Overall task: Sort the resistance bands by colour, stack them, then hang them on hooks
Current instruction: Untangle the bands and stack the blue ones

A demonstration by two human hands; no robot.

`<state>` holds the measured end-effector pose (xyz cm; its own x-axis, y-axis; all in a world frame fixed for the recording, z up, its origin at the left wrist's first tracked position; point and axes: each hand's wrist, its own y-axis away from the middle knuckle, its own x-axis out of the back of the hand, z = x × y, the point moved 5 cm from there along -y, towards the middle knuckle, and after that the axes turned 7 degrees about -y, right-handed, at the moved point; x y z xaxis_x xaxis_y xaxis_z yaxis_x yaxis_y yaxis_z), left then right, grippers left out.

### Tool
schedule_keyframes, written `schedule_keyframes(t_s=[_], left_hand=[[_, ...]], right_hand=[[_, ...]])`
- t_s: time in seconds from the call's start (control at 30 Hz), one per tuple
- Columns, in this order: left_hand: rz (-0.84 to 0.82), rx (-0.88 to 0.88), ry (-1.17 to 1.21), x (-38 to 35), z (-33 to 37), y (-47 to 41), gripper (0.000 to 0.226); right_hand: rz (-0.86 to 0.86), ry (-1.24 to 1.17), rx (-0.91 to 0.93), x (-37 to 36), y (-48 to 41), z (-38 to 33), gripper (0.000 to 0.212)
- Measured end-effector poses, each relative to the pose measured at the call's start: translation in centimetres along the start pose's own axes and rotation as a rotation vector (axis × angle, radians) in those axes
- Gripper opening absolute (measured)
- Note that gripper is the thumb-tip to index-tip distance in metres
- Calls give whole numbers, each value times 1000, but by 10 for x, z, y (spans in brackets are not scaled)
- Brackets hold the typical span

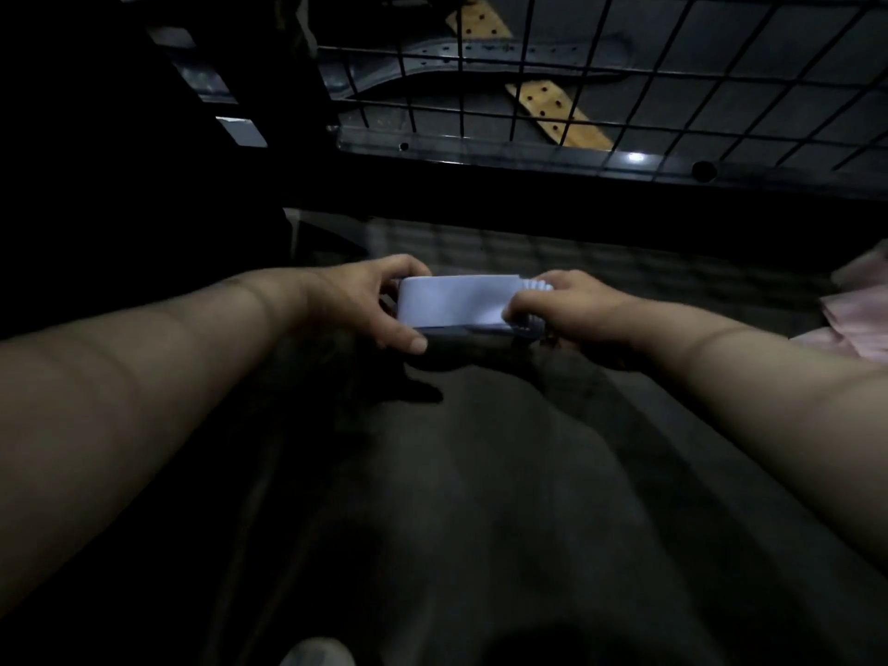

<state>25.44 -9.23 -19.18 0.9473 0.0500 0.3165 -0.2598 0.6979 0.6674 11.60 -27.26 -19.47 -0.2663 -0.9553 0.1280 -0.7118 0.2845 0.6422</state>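
A stack of pale lavender resistance bands [459, 300] is held flat between both hands, a little above a dark surface [480, 473]. My left hand [365, 305] grips the stack's left end, thumb underneath and fingers curled over the top. My right hand [567, 312] pinches the right end, where the band edges fan out in layers. Some pink bands [855, 310] lie at the far right edge of the view. The scene is dim.
A black wire grid panel [624, 79] stands behind the surface, with a dark horizontal bar [528, 189] at its base. Behind the grid are grey metal parts and tan perforated strips [557, 113]. A pale rounded object [317, 653] shows at the bottom edge.
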Motion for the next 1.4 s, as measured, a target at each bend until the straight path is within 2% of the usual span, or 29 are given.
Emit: schedule_keyframes(t_s=[0.1, 0.2, 0.3, 0.47, 0.63, 0.77, 0.9, 1.03, 1.13, 1.23, 1.4], left_hand=[[66, 99, 123, 0, 0, -11, 19], [196, 130, 53, -4, -7, -25, 13], [256, 146, 26, 0, -12, -31, 14], [373, 180, 41, -1, -18, -31, 51], [581, 148, 165, 12, -17, -24, 46], [560, 184, -156, 13, -16, -28, 43], [544, 263, -438, 8, -9, -31, 58], [601, 82, -644, 3, 1, -21, 58], [470, -52, -820, -7, -4, -24, 63], [439, -136, -843, -8, -8, -23, 60], [450, -83, -943, -10, -8, -21, 68]], right_hand=[[-11, -40, -60, -1, -17, 3, 21], [-6, -22, -115, -4, -24, 13, 31], [51, -30, -114, -5, -27, 19, 33], [98, 79, -111, -7, -23, 18, 26], [130, -60, -90, -9, -27, 9, 28], [182, 130, -152, -14, -30, 5, 26], [266, 172, -173, -18, -35, 5, 35], [348, 239, -174, -14, -33, 3, 51], [332, 174, -122, -11, -32, 4, 55], [337, 125, -110, -13, -28, 8, 50], [351, -59, -85, -20, -27, 18, 41]])
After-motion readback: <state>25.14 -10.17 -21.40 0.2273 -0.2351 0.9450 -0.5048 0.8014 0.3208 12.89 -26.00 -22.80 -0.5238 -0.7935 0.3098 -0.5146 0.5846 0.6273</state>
